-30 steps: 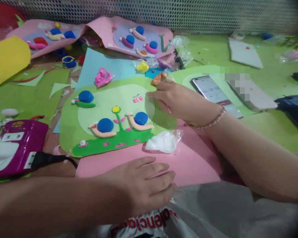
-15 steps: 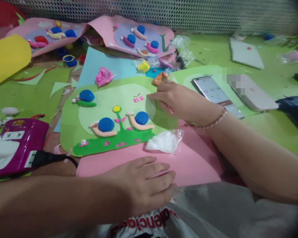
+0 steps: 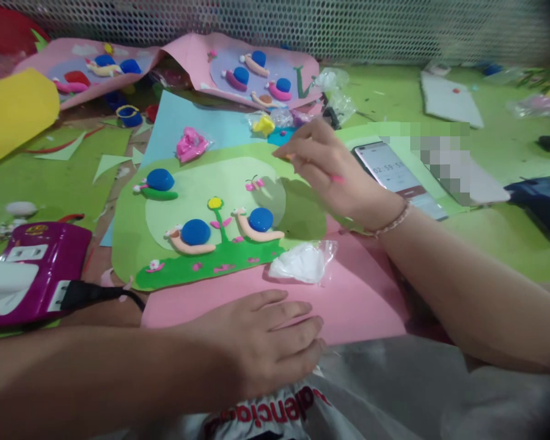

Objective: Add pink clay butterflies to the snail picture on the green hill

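My left hand [image 3: 266, 336] lies flat with fingers stretched, over the near edge of a pink sheet [image 3: 357, 299]. Above the right part of a green card [image 3: 302, 214] hovers my right hand [image 3: 325, 165], its fingers curled. A small pink stick-like piece [image 3: 337, 179] shows at its palm; most of it is hidden. The card bears clay snails with blue shells, such as the middle one [image 3: 195, 232], a yellow flower [image 3: 215, 203] and a small pink butterfly [image 3: 255, 183] left of my right hand. White clay in a clear bag [image 3: 300, 263] lies between my hands.
Pink clay [image 3: 191, 144] and yellow clay [image 3: 263, 125] lie behind the card. A phone [image 3: 398, 177] with a running timer rests at right. A purple power strip [image 3: 71, 256] with a black plug stands at left. Pink snail pictures [image 3: 187, 55] lean at the back.
My right hand has lifted away from the butterfly and moved slightly up, its pointing finger now more bent. My left hand stays in place.
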`<state>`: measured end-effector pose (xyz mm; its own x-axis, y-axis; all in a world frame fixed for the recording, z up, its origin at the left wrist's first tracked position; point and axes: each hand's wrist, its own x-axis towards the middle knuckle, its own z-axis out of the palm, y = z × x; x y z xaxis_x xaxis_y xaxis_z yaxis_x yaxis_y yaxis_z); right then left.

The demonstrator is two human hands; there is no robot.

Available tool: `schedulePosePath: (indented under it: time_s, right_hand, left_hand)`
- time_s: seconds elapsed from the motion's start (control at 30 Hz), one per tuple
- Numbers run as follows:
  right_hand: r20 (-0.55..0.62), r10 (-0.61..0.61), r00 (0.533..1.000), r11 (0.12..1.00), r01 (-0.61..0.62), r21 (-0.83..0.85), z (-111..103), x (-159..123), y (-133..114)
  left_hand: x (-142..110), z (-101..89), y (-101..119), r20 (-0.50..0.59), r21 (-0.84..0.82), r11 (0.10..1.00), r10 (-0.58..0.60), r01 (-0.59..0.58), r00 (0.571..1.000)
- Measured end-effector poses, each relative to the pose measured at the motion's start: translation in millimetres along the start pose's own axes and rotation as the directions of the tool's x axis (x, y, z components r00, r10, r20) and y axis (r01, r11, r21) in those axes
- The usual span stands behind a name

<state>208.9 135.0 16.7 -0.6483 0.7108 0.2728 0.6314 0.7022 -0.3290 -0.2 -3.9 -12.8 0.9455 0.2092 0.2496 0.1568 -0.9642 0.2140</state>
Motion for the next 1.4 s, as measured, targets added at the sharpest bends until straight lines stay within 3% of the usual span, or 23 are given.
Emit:
schedulePosePath:
  time_s: [0.1, 0.2, 0.27, 0.37, 0.57, 0.8, 1.4]
  right_hand:
    - [-0.191, 0.193, 0.962, 0.944, -0.128, 0.305, 5, 2, 1]
    - [-0.158, 0.253, 0.954, 0.876, -0.157, 0.456, 13, 5, 9]
    - [-0.173, 0.238, 0.956, 0.902, -0.152, 0.404, 17, 7, 15]
    - [-0.171, 0.116, 0.978, 0.979, -0.084, 0.187, 18, 10, 20]
    - [-0.020, -0.076, 0.997, 0.996, 0.075, -0.046, 14, 11, 19]
    - [0.014, -0.184, 0.983, 0.977, 0.184, -0.107, 20, 13, 27]
    - [-0.023, -0.280, 0.960, 0.947, 0.273, -0.168, 30, 14, 37]
  left_hand:
    - [0, -0.1, 0, -0.002, 0.009, 1.000, -0.001, 0.001, 1.000]
    - [0, 0.4, -1, -0.001, 0.010, 1.000, 0.010, -0.010, 1.000]
    - [-1, 0.7, -1, 0.011, 0.003, 1.000, 0.016, -0.016, 1.000]
    - [-1, 0.4, -2, 0.031, 0.002, 1.000, 0.019, -0.020, 0.999]
    - [0, -3.0, -3, 0.084, 0.014, 0.999, 0.040, -0.042, 0.996]
    - [-1, -1.8, -2, 0.099, 0.023, 0.999, 0.030, -0.033, 0.995]
    - [1, -3.4, -1, 0.095, 0.062, 0.998, 0.018, -0.024, 0.995]
